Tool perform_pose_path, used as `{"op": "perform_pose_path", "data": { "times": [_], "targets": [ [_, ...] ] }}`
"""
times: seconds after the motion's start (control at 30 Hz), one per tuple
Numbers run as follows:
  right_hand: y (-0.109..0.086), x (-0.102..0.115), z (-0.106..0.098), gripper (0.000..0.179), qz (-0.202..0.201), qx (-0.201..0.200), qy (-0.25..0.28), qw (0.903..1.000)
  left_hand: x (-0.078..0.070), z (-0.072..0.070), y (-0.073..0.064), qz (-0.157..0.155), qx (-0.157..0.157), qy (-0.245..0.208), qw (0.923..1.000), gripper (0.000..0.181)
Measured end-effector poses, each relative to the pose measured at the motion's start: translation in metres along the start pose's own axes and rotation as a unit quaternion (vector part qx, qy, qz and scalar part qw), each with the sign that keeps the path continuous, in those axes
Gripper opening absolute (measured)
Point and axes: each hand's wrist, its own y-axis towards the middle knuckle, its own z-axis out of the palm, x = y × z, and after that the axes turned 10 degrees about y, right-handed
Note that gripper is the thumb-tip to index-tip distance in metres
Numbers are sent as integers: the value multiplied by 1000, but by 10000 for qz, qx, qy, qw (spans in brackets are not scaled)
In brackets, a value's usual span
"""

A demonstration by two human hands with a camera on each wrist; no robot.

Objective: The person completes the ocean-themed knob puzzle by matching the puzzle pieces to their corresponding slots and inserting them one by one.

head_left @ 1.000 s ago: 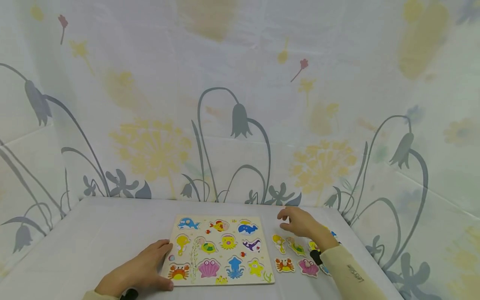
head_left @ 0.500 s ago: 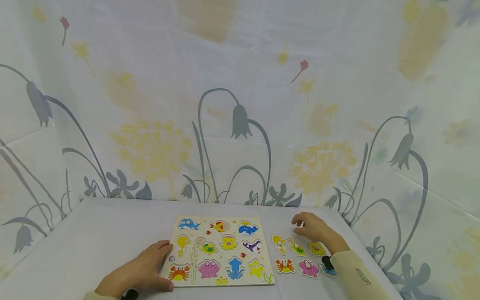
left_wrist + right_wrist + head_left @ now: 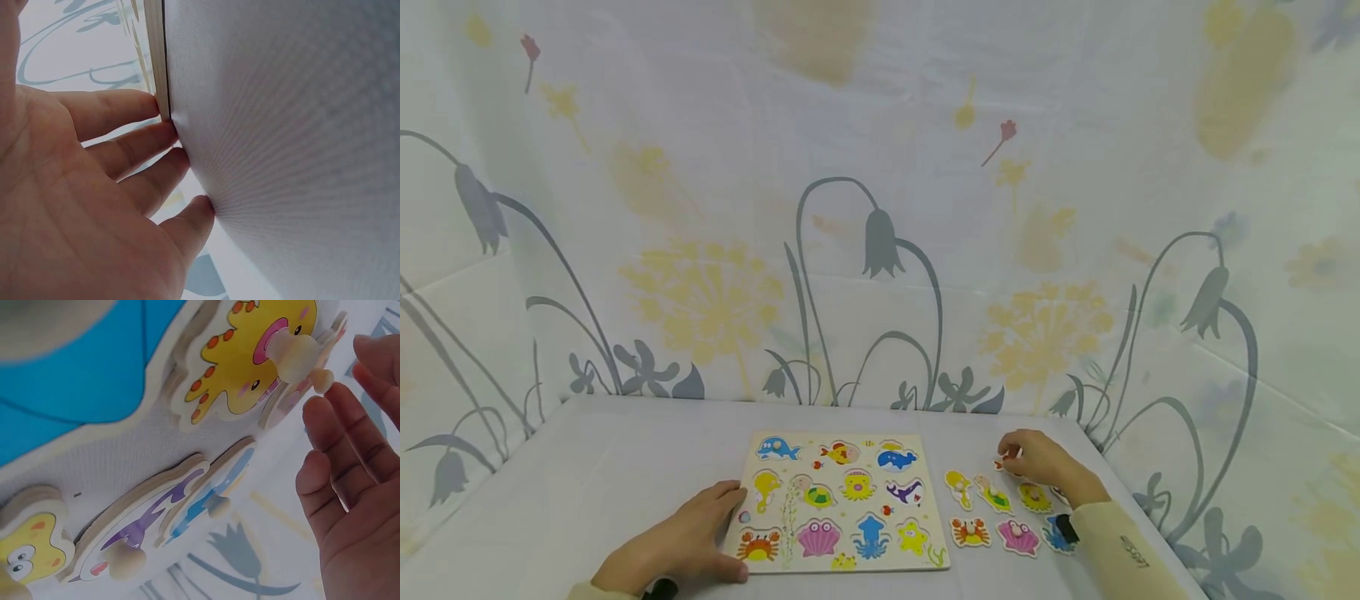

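Observation:
A wooden sea-animal puzzle board (image 3: 868,433) lies on the table; a knob shows on its dolphin (image 3: 777,448). My left hand (image 3: 688,533) rests at its left side, fingertips on the edge and thumb by the near corner. In the left wrist view those fingers (image 3: 131,147) are fairly straight along the board's edge (image 3: 157,56). My right hand (image 3: 1041,462) is over a small red fish piece (image 3: 1000,464), mostly hidden. In the right wrist view, the index fingertip is right at that piece's knob (image 3: 322,381), while the thumb (image 3: 378,353) stands apart from it.
Loose knobbed pieces lie right of the board: seahorse (image 3: 958,489), turtle (image 3: 993,494), octopus (image 3: 1035,498), crab (image 3: 970,532), shell (image 3: 1018,537) and blue squid (image 3: 1057,533). The right wrist view also shows a purple whale (image 3: 147,519) and a yellow starfish (image 3: 37,540). A flower-printed curtain (image 3: 880,333) hangs behind the table.
My right hand has moved right and slightly down from beside the board's far right corner to the fish piece. The left hand and board have stayed put.

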Motion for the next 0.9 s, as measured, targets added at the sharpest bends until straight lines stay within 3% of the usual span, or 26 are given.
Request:
{"op": "perform_pose_path", "data": {
  "times": [0.6,0.9],
  "targets": [
    [3,-2,0,12,511,169,-252,9982,-1,0,1,-96,39,15,9999,106],
    [4,-1,0,14,504,266,-325,9978,-1,-1,1,-43,31,40,10000,106]
  ]
}}
